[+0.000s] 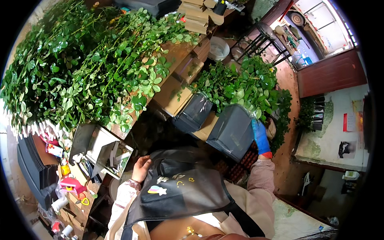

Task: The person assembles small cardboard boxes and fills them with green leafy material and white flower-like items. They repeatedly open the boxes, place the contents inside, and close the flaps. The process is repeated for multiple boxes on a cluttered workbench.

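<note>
My right hand [261, 137], in a blue glove, is at the right edge of a bundle wrapped in dark grey sheeting [232, 132]. Its fingers are pressed along the wrapper's side near the top corner; the fingertips are partly lost against the leaves. Green leafy stems [244, 86], rose-like, spread out beyond the wrapper. Bare and loosely curled, my left hand [141, 169] hangs beside the black apron [180, 190], with nothing seen in it. Left of the wrapped bundle is a second dark-wrapped package [193, 113], with brown cardboard [207, 127] between them.
A large heap of leafy stems [88, 68] covers the wooden table at left. A metal box-like stand [108, 150] stands on its near edge, close to yellow-handled scissors [83, 199] and a pink tape dispenser [73, 186]. Far right are a black stool [266, 40] and an open doorway.
</note>
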`<action>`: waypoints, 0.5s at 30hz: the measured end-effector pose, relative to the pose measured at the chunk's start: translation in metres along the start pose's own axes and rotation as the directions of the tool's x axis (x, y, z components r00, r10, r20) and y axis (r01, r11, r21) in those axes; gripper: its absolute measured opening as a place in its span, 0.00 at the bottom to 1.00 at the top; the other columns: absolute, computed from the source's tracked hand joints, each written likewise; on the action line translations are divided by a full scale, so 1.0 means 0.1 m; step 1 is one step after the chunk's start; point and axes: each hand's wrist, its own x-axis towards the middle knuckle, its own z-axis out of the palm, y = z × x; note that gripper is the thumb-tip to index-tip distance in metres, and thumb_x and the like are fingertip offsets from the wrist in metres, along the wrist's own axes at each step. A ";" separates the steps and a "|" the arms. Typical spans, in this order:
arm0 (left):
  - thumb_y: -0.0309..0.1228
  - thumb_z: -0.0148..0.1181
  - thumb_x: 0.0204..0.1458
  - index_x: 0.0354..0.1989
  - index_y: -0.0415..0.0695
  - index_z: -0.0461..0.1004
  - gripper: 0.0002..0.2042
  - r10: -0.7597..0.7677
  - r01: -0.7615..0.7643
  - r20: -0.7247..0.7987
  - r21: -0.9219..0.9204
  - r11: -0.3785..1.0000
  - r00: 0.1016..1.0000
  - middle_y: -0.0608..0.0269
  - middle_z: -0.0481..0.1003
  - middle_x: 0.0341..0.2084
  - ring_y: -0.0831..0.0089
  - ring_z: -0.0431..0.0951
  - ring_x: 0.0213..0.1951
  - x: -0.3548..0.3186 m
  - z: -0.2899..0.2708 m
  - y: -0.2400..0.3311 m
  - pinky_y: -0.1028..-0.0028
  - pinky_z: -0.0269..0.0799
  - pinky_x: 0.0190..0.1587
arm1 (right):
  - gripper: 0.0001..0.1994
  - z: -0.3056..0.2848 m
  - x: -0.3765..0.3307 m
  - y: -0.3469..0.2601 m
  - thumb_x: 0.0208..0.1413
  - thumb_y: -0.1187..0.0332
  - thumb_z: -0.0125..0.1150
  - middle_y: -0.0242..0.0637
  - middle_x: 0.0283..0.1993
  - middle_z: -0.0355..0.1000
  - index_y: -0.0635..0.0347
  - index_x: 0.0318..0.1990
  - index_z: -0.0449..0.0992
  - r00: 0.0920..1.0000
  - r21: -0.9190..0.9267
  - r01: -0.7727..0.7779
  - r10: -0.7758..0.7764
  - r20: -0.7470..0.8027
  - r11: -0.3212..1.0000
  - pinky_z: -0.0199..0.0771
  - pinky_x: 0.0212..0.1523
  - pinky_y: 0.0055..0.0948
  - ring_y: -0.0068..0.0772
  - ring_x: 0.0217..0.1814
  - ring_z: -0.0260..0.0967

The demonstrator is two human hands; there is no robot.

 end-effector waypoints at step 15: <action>0.35 0.62 0.63 0.58 0.37 0.73 0.19 -0.254 0.257 -0.054 0.336 0.906 0.966 0.52 0.82 0.44 0.70 0.81 0.47 -0.19 0.12 -0.36 0.70 0.75 0.52 | 0.26 1.89 0.92 2.11 0.63 0.55 0.62 0.47 0.56 0.75 0.66 0.62 0.70 0.975 0.041 -0.161 0.165 -0.152 0.986 0.71 0.58 0.41 0.44 0.55 0.73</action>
